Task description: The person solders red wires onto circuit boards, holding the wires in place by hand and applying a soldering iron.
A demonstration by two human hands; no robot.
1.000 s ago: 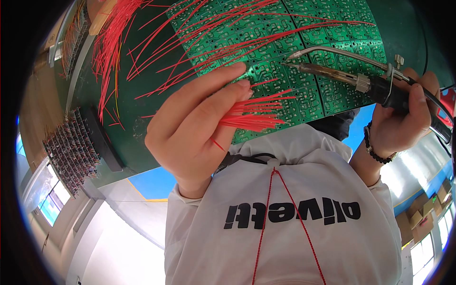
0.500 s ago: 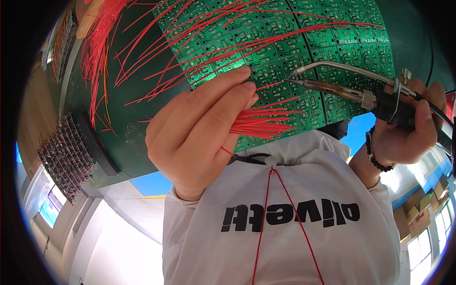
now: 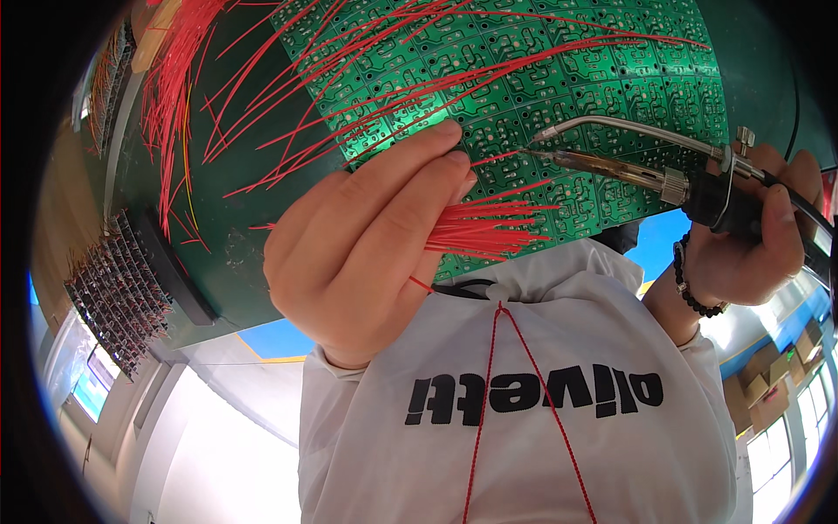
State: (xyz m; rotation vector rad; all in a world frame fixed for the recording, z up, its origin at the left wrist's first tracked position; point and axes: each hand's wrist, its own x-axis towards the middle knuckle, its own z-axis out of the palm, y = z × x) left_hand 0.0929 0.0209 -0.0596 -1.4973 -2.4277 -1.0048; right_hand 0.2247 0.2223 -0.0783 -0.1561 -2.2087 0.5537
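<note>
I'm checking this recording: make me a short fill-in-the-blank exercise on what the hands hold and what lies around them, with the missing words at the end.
1. The left hand holds a bundle of thin wires coloured ____.
2. On the wrist of the right hand, which grips a soldering iron, is a dark beaded ____.
3. The circuit boards are mainly coloured ____.
4. A dense wire pile lies toward the picture's upper ____ corner.

Missing words: red; bracelet; green; left.
</note>
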